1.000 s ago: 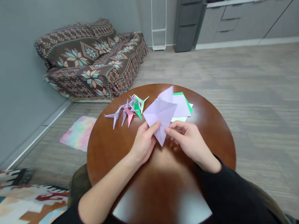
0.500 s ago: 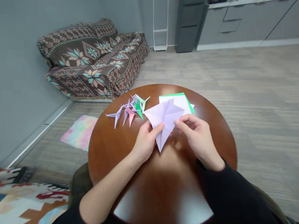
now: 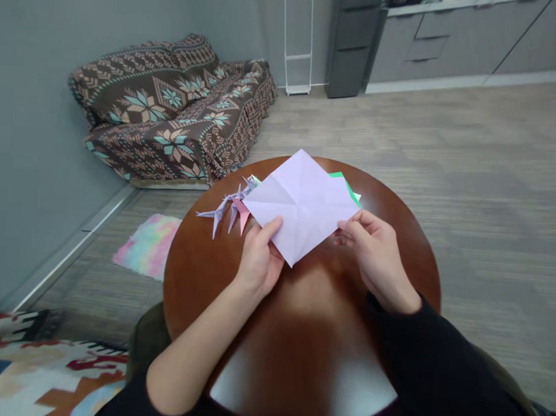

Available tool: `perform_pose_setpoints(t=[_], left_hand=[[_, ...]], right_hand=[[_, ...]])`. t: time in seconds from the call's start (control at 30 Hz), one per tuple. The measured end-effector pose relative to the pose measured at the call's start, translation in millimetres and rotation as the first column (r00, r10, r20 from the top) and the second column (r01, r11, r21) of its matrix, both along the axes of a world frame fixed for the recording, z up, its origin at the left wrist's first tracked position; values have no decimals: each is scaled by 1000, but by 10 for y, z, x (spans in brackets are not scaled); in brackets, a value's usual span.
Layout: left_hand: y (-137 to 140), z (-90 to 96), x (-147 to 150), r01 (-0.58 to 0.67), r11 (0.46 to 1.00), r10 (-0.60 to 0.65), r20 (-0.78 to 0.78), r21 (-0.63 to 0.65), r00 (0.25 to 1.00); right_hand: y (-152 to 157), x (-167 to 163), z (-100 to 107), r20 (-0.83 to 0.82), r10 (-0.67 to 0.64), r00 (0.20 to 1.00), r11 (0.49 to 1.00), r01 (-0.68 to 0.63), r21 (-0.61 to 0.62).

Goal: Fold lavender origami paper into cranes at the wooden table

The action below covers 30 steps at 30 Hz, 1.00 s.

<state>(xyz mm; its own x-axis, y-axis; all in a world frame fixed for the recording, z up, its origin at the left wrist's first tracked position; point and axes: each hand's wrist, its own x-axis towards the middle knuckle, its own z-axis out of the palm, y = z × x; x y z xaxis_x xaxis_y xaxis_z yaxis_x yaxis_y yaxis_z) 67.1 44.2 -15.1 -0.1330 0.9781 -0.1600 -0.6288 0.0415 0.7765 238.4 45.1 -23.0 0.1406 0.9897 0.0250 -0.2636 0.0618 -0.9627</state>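
From your head camera, the change is plain: half a second ago the lilac sheet (image 3: 301, 206) was partly folded into a kite shape with a point toward you; now you have it spread open as a flat diamond, creases crossing at its middle, raised above the round wooden table (image 3: 398, 240). Your left hand (image 3: 258, 260) pinches the sheet's lower left edge, thumb on top, fingers beneath; your right hand (image 3: 374, 248) pinches the lower right edge near the right corner, fingertips closed on the paper; the sheet's near corner hangs free between the two hands, and the far corner points away from you. Behind the sheet, partly hidden by it, the stack of green and white papers (image 3: 349, 190) lies flat on the table; just left of the sheet the small folded cranes (image 3: 226, 208) sit in a cluster on the table; on the floor to the left lies a pastel cloth (image 3: 148, 247).
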Motion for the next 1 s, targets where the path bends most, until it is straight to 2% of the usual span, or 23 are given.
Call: perform_pose_setpoints(t=[0.13, 0.23, 0.43, 0.57, 0.63, 0.73, 0.83, 1.0], left_hand=[[2, -12, 12, 29, 999, -30, 17, 32, 999], [-29, 7, 25, 146, 989, -146, 20, -9, 989], [-90, 37, 26, 343, 929, -346, 5, -141, 938], [-81, 6, 24, 435, 870, -450, -13, -232, 893], [-71, 1, 18, 446, 853, -472, -37, -272, 881], [-56, 14, -3, 430, 850, -475, -88, -303, 876], [-46, 27, -30, 432, 850, -488, -142, -301, 861], [-40, -7, -40, 429, 877, -464, -152, -215, 873]], right_hand=[[1, -13, 15, -23, -1, 1000, 1000, 1, -7], [8, -15, 16, -36, 2, 999, 1000, -2, -10], [-6, -25, 21, -25, -15, 1000, 1000, 15, 27], [-46, -67, 35, -25, 39, 999, 998, -38, 47], [-52, -63, 26, 9, 42, 999, 998, -42, 46], [-33, -20, -7, 100, -64, 993, 995, 55, 85], [-3, 20, -34, 114, -126, 985, 986, 112, 124], [-5, 4, -23, 42, -34, 999, 996, 30, 88]])
